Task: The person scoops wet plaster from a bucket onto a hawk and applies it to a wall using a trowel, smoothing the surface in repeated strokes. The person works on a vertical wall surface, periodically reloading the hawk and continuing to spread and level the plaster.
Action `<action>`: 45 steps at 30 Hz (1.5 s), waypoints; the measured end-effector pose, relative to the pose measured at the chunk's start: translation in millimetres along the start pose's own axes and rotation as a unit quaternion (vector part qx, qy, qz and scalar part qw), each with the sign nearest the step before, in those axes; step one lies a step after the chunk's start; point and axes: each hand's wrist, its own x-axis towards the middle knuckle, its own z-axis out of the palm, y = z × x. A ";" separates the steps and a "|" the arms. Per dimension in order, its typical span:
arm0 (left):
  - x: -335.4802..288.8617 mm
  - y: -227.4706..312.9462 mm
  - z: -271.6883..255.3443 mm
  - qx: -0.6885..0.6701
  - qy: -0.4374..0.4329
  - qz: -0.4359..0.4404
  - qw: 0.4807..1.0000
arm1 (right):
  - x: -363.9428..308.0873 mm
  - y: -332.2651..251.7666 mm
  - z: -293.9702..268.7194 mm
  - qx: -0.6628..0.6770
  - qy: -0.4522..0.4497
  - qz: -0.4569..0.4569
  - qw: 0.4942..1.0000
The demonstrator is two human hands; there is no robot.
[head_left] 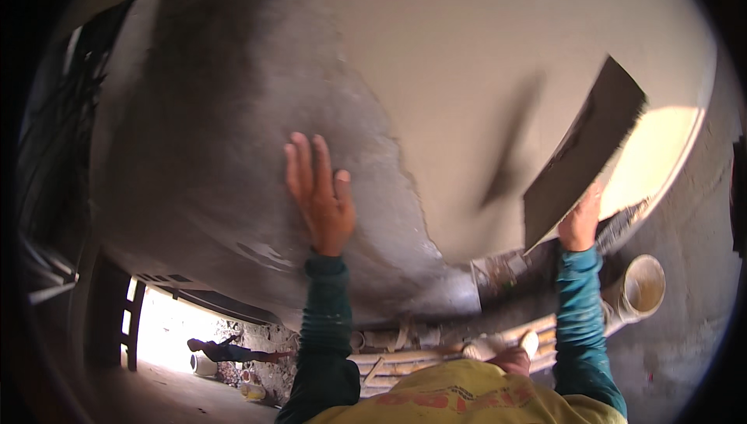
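Left hand spread flat on damp plaster, right hand grips stiff, mortar-laden trowel by its lower edge, likely heavy and slippery.

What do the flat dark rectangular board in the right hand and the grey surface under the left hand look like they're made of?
The flat dark rectangular board looks like wood or metal smeared with grey mortar; its coating hides which. The grey surface looks like damp cement plaster, darker and rougher than the pale, smoother area beside it.
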 end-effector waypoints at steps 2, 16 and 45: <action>-0.3 3.7 -1.4 -0.026 -0.023 -0.022 0.999 | 42.2 -50.7 28.3 -0.157 -0.107 -0.050 0.981; 0.3 -2.7 -15.8 -0.044 -0.029 -0.022 0.998 | 184.3 -205.9 251.2 -0.462 -0.116 -0.741 0.472; -1.8 -15.9 -25.8 -0.049 -0.041 -0.014 0.998 | 142.8 -159.1 221.8 -0.552 -0.188 -0.604 0.543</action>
